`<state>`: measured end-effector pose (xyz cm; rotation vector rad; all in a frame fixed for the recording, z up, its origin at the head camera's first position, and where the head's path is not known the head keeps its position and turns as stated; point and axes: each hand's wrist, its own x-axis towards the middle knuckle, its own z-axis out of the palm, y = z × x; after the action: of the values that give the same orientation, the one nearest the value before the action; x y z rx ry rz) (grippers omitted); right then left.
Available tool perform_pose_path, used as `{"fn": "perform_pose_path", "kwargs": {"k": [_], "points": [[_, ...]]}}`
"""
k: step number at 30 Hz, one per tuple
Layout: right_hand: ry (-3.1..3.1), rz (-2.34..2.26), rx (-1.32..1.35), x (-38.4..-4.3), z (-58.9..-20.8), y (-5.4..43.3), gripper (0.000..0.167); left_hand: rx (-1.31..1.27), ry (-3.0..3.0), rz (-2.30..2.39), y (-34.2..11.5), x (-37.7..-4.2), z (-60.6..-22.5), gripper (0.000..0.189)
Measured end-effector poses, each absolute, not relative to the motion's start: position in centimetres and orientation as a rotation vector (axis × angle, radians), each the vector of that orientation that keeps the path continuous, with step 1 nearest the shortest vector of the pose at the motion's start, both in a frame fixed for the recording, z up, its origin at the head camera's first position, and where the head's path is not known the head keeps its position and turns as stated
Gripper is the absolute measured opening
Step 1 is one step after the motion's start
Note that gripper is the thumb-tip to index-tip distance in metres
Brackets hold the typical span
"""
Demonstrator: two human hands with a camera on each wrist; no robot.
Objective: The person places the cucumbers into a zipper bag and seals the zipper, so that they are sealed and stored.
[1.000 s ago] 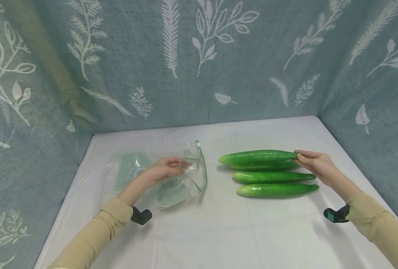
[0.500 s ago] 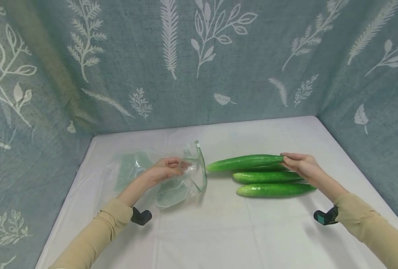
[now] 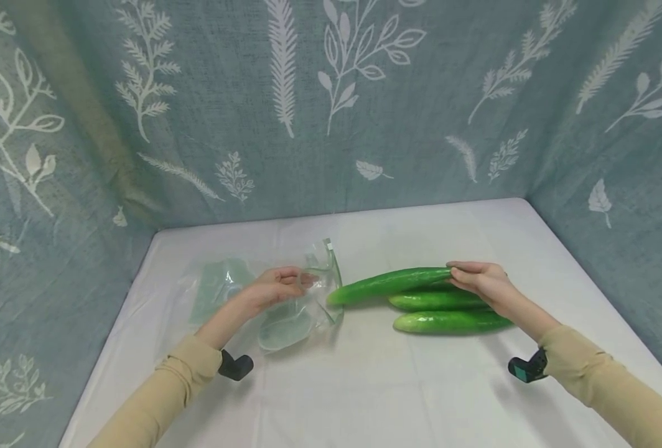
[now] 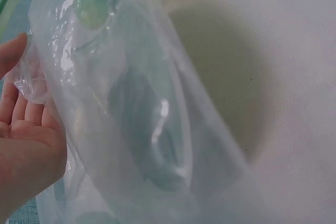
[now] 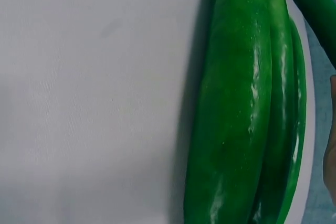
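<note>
My left hand (image 3: 279, 287) pinches the edge of a clear zip bag (image 3: 286, 328), whose mouth stands open toward the right. In the left wrist view its film (image 4: 142, 93) sags below the thumb and fingers. My right hand (image 3: 482, 280) grips the thin end of a long green cucumber (image 3: 389, 283), held above the table and slanting down to the left. Its pale tip (image 4: 93, 14) shows through the film at the bag's mouth. Beneath the right hand lie three more cucumbers side by side; the nearest (image 5: 231, 103) fills much of the right wrist view.
A white cloth covers the table (image 3: 364, 386). Greenish clear plastic (image 3: 210, 292) lies flat left of the left hand. Leaf-patterned curtains (image 3: 353, 149) close in the back and sides. A black camera (image 3: 236, 366) sits on the left wrist, another (image 3: 527, 367) on the right.
My right hand has carried the cucumber leftward, its pale tip dropping and reaching the bag's mouth. My left hand stays in place with the bag.
</note>
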<state>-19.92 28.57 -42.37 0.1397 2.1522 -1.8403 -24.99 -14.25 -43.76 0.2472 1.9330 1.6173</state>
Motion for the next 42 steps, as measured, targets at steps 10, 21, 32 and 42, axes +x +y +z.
{"fn": "perform_pose_path", "kwargs": {"k": [10,21,32,42], "points": [[2.149,-1.812,0.106,-20.1,-42.3,27.0,0.055,0.252,1.901,1.647,-13.6,-25.3,-43.8,0.033],[2.136,-1.786,0.040,-20.0,-42.2,24.4,0.051,0.233,1.861,1.699,-13.6,-25.1,-43.4,0.028],[2.318,-1.570,-0.062,-20.3,-42.9,21.7,0.050,0.224,1.872,1.697,-13.8,-25.2,-43.3,0.037],[2.257,-1.625,-0.180,-20.1,-43.6,19.7,0.048,0.227,1.906,1.686,-13.9,-24.9,-43.3,0.032]]}}
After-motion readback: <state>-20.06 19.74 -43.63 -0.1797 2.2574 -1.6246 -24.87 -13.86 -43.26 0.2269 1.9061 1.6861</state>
